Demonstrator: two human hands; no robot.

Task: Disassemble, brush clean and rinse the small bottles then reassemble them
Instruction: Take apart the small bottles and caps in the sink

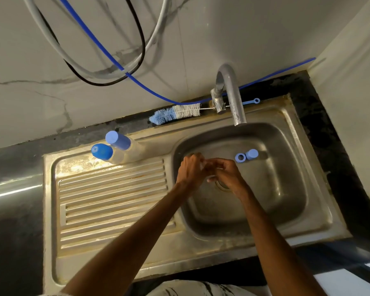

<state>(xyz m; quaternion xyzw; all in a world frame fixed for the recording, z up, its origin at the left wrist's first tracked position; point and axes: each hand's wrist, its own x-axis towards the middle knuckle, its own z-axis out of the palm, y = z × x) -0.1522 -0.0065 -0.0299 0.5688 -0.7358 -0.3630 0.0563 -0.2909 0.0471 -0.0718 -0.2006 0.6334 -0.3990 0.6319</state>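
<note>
Over the steel sink basin (286, 189) my left hand (190, 170) and my right hand (226, 174) meet, fingers curled round a small clear bottle part (203, 165) between them; most of it is hidden by the fingers. Something pale shows under the right hand near the drain. A blue ring (240, 157) and a blue cap (252, 154) lie in the basin at the right. Two small bottles with blue caps (118, 140) (102, 152) stand at the back of the drainboard. A blue and white bottle brush (175, 113) lies along the sink's back rim.
The tap (233, 99) curves over the basin's back edge, no water visible. The ribbed drainboard (113, 201) lies at the left. A blue hose (137, 80), grey and black cables hang on the marble wall. Dark counter surrounds the sink; a wall stands at the right.
</note>
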